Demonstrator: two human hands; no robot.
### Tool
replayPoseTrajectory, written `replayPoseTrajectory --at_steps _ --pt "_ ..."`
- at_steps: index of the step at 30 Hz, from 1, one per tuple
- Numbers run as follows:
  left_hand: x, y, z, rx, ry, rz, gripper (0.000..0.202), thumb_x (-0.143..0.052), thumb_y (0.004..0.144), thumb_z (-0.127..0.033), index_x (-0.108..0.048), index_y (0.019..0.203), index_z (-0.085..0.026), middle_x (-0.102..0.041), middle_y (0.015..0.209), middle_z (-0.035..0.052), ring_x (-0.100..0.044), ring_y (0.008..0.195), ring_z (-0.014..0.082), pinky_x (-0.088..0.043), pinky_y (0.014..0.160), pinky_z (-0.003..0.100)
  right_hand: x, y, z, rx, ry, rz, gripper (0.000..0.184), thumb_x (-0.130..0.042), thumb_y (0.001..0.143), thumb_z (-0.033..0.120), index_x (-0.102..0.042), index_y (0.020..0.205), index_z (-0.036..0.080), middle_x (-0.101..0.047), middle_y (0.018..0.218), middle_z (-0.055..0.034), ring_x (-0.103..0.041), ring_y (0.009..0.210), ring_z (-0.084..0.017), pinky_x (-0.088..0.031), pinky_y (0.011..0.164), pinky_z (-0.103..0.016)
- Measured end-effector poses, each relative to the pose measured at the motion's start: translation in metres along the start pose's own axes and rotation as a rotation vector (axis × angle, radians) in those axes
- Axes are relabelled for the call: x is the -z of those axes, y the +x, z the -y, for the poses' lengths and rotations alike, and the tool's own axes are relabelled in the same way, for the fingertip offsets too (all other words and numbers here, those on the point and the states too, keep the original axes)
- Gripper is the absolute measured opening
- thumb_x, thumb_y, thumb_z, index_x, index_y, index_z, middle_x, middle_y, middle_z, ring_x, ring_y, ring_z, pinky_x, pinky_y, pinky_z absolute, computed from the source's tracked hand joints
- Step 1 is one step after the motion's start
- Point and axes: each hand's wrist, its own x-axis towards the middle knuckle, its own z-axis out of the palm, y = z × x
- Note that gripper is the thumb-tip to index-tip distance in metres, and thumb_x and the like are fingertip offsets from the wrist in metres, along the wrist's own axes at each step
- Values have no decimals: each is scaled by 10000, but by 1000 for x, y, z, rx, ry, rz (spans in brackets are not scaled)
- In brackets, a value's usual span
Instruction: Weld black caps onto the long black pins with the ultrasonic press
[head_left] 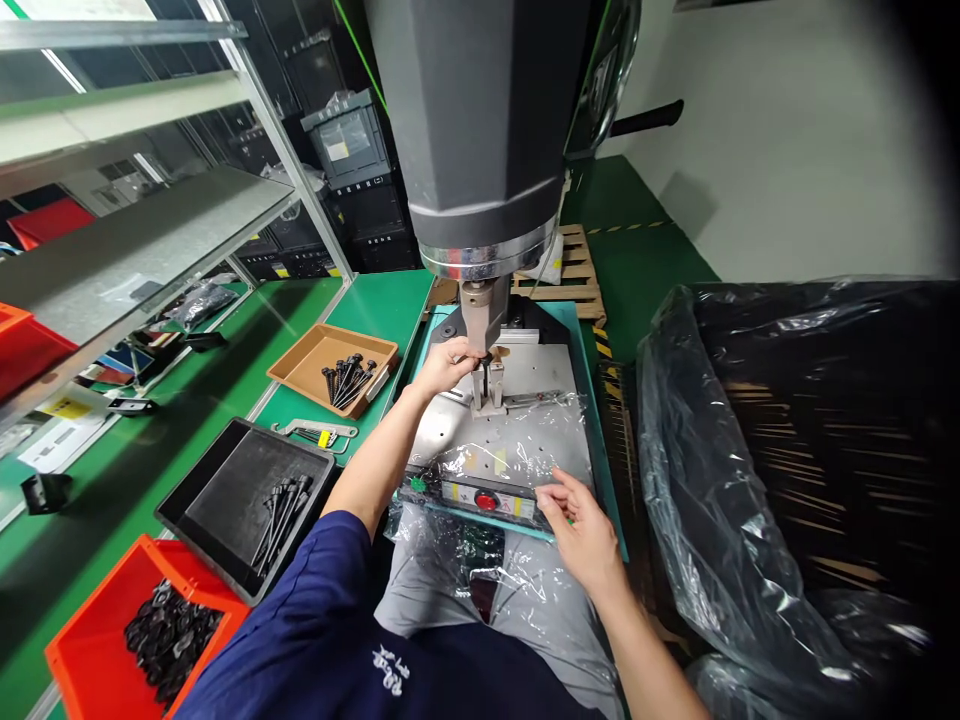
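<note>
A press-like machine with a dark grey head (480, 130) stands before me, its metal tool (482, 312) low over an upright metal fixture (491, 390). My left hand (448, 365) is closed at the top of the fixture, fingertips pinched on a slim black stem-like part (487, 372) standing in it. The fingertips lie right beside the metal tool. My right hand (585, 530) is over the right front corner of the machine base (517, 430), fingers apart, by a green button mostly hidden under it. A red button (486, 500) is mid-panel; another green button (417, 484) is at left.
Black stem-like parts lie in a brown tray (300, 355) and a black tray (217, 490) at left. An orange bin (90, 640) holds small black pieces. Hex keys (319, 432) lie between. Clear plastic covers the base front. At right stands a plastic-lined container (697, 480).
</note>
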Motion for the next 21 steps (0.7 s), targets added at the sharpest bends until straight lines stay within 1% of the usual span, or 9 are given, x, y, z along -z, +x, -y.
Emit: replayPoseTrajectory --at_steps 4,6,8,9,11,14,17,19,21 --pt "1 -1 2 29 -81 -48 208 -688 802 -299 -766 966 -198 -732 1056 90 -656 1030 228 -472 964 373 -6 16 7 22 -53 -3 485 -553 909 508 -568 1258 170 -731 975 -104 -696 869 -240 -553 814 -402" --pt "6 -8 3 108 -148 -196 282 -690 794 -283 -740 1057 -193 -712 1165 102 -638 1123 240 -465 1005 384 -7 29 17 47 -77 -20 483 -561 896 505 -588 1239 165 -733 964 -105 -694 846 -238 -555 815 -403" --pt "12 -27 4 216 -169 -395 294 -664 803 -267 -725 1074 -169 -717 1153 114 -651 1108 236 -481 1003 386 -6 38 24 67 -92 -53 482 -573 884 495 -603 1228 159 -733 967 -109 -691 827 -232 -558 814 -401" --pt "16 -42 4 268 -155 -476 279 -648 811 -262 -724 1058 -157 -726 1118 117 -664 1074 230 -490 996 387 -3 40 25 69 -97 -83 482 -581 878 488 -607 1226 155 -732 973 -113 -690 823 -230 -559 811 -398" --pt "21 -85 2 366 -86 -556 258 -628 818 -255 -723 1033 -149 -737 1070 110 -680 1021 218 -504 984 387 4 38 18 47 -106 -171 487 -599 863 471 -611 1227 147 -728 993 -124 -689 833 -230 -561 808 -394" --pt "21 -169 -3 509 87 -552 239 -621 821 -254 -720 1018 -163 -736 1065 88 -675 1010 208 -512 969 382 21 17 -11 -58 -138 -345 473 -618 829 445 -629 1185 134 -722 987 -140 -690 868 -247 -560 816 -405" --pt "8 -243 -8 621 259 -511 230 -609 837 -267 -707 1026 -178 -727 1050 76 -666 1009 208 -514 968 392 34 -4 -39 -175 -177 -392 456 -620 807 443 -643 1139 131 -720 965 -142 -690 899 -271 -553 840 -440" --pt "-3 -272 -6 623 335 -445 259 -612 845 -274 -693 1077 -191 -706 1115 83 -640 1085 223 -491 1016 411 38 0 -44 -177 -222 -370 457 -607 811 450 -646 1138 134 -717 983 -147 -689 898 -278 -554 836 -447" --pt "-14 -282 -1 605 406 -381 343 -642 838 -295 -666 1166 -201 -652 1241 104 -582 1200 251 -447 1075 437 38 22 -40 -109 -322 -385 474 -595 818 445 -640 1175 137 -701 1073 -165 -680 935 -288 -543 858 -455"
